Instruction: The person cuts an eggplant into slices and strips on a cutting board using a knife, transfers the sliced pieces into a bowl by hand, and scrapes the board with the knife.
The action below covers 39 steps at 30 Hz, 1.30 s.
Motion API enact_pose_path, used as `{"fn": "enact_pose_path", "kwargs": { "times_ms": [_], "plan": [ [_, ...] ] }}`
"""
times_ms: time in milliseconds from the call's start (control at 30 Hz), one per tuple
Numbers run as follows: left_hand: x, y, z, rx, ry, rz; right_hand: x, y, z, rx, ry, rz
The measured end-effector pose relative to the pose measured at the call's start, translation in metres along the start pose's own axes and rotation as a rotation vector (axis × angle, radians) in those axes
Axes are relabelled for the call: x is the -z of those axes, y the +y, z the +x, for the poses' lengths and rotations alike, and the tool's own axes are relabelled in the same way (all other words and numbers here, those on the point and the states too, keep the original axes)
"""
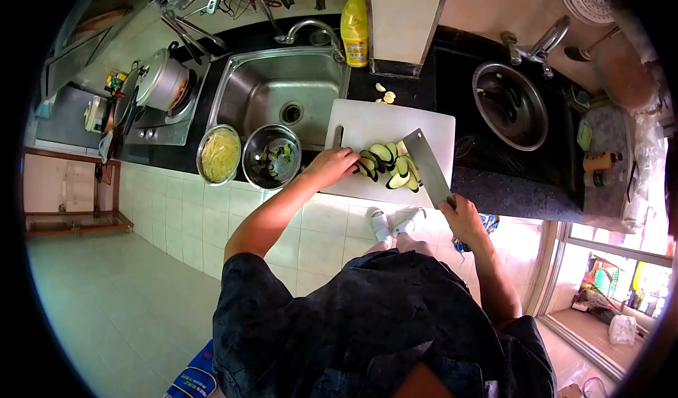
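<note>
On a white cutting board lie several eggplant slices, pale green inside with dark skin, overlapping one another. My left hand is at the left end of the slices, its fingers curled together against them; the fingertips are partly hidden. In my right hand is the handle of a cleaver. Its broad blade slants up and left over the board, along the right side of the slices, and some slices lie right against it.
Left of the board stand a metal bowl with dark scraps and a bowl of pale yellow shreds. Behind them is a steel sink. Garlic cloves and a yellow bottle are behind the board. A round basin is at right.
</note>
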<state>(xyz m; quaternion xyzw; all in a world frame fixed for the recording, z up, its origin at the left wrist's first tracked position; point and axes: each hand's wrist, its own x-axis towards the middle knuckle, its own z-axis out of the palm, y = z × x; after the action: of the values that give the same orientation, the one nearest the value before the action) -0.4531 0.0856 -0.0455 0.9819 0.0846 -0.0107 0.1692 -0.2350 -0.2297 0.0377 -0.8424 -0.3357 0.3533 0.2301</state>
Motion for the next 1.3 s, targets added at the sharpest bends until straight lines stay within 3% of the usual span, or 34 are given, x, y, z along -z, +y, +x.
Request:
{"fn": "enact_pose_path", "kwargs": {
  "times_ms": [133,333,433,533,633,733,767,867,933,1000,1067,1200,1300],
  "plan": [
    [0.002,0.011,-0.001,0.036,0.133,0.000,0.000,0.005,-0.004,-0.009,0.009,0.022],
    [-0.009,0.047,0.051,-0.272,0.289,0.024,0.003,0.005,-0.003,0.035,0.036,0.026],
    [-0.016,0.059,0.077,-0.417,0.266,0.108,0.005,0.003,0.000,0.004,0.047,-0.001],
    [-0.017,0.057,0.091,-0.423,0.087,0.099,0.011,0.000,-0.004,0.006,0.065,0.019],
    [-0.015,0.055,0.096,-0.423,0.107,0.091,0.011,0.004,-0.009,-0.001,0.090,0.061],
    [0.001,0.053,0.096,-0.419,-0.036,0.077,0.009,0.012,-0.010,-0.019,0.113,0.029],
    [-0.002,0.048,0.095,-0.404,0.037,-0.041,0.009,0.013,-0.011,-0.015,0.115,0.041],
    [0.019,0.061,0.085,-0.260,-0.120,-0.100,0.012,0.011,-0.015,-0.014,0.116,0.068],
    [0.014,0.079,0.069,-0.167,-0.044,-0.180,0.016,0.008,-0.015,-0.021,0.105,0.072],
    [0.003,0.096,0.045,-0.057,-0.158,-0.280,0.016,0.009,-0.017,-0.001,0.133,0.061],
    [-0.003,0.095,0.020,-0.132,-0.051,-0.347,0.016,0.008,-0.015,0.023,0.139,0.057],
    [0.016,0.043,-0.001,0.019,0.136,-0.147,0.013,0.006,-0.020,0.036,0.070,0.076],
    [0.033,0.007,-0.007,0.082,0.097,-0.091,0.007,0.000,-0.016,0.059,-0.037,0.054]
  ]
}}
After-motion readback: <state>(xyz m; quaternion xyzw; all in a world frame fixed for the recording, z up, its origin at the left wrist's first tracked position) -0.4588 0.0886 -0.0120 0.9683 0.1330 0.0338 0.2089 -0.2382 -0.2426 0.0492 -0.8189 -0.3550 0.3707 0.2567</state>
